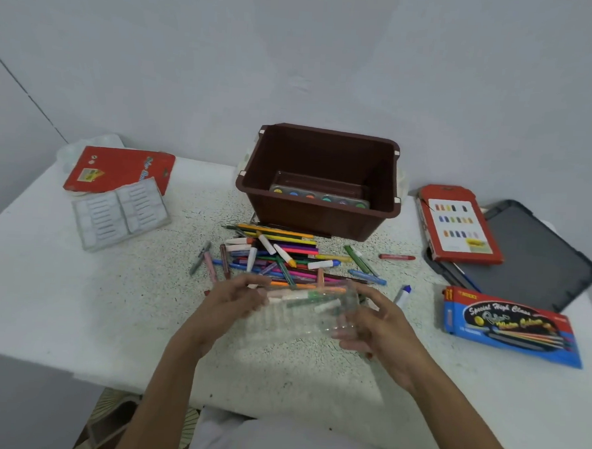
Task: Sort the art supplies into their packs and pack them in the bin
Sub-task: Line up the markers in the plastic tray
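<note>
Holding a clear plastic tray (300, 319) by both ends: left hand (230, 301) grips the left end, right hand (381, 331) the right, fingers curled round the edges, slightly blurred. The tray is above the table (78, 298), just in front of the loose pile of crayons and markers (286, 258). Brown bin (305, 219) stands behind the pile, with 1 watercolour palette (320, 198) inside. Blue pack (509, 324) lies to the right.

1 wide-angle head camera looks down and forward, close over the table (44, 279), facing the bin (308, 221) and wall (296, 52).
</note>
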Tool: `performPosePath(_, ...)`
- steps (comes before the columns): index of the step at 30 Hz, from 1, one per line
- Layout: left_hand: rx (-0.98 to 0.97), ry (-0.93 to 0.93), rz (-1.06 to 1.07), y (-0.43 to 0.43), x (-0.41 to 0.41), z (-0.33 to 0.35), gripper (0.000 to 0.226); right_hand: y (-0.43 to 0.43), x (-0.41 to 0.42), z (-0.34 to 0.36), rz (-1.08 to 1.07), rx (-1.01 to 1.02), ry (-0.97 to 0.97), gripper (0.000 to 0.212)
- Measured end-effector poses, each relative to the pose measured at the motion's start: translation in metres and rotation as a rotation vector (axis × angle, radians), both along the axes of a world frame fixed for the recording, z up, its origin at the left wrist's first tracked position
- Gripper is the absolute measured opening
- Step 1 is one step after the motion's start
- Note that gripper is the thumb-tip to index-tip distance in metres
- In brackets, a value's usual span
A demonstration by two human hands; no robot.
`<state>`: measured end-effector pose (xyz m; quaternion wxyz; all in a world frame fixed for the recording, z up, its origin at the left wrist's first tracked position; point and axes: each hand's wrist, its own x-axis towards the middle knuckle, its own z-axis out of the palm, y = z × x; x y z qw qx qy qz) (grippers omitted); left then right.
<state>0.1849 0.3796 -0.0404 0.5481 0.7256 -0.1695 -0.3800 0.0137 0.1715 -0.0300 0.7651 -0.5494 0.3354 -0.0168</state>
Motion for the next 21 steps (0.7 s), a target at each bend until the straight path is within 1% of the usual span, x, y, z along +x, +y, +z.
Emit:
performPosePath(4, -0.041, 0.098, 0.076, -0.004, -0.022, -0.008, 0.022, 0.005, -0.023, -0.007, -0.115, 0.068, 0.001, 0.053)
performPosePath(9, -0.035, 0.168, 0.146, 0.001, -0.035, -0.020, 0.024, 0.015, -0.035, -0.016, -0.203, 0.082, 0.019, 0.038)
performPosePath(15, -0.070, 0.203, 0.132, 0.008, -0.039, -0.024, 0.029, 0.027, -0.042, -0.017, -0.280, 0.083, 0.019, 0.029)
performPosePath(16, -0.088, 0.210, 0.122, 0.008, -0.040, -0.023, 0.036, 0.027, -0.042, -0.016, -0.290, 0.093, 0.013, 0.028)
performPosePath(19, -0.162, 0.252, 0.070, 0.009, -0.041, -0.021, 0.081, 0.028, -0.043, -0.016, -0.329, 0.159, -0.005, 0.028)
performPosePath(20, -0.188, 0.260, 0.046, 0.009, -0.042, -0.021, 0.089, 0.029, -0.043, -0.015, -0.336, 0.183, -0.011, 0.028)
performPosePath(21, -0.207, 0.253, 0.018, 0.008, -0.043, -0.021, 0.090, 0.029, -0.043, -0.015, -0.342, 0.204, -0.016, 0.027)
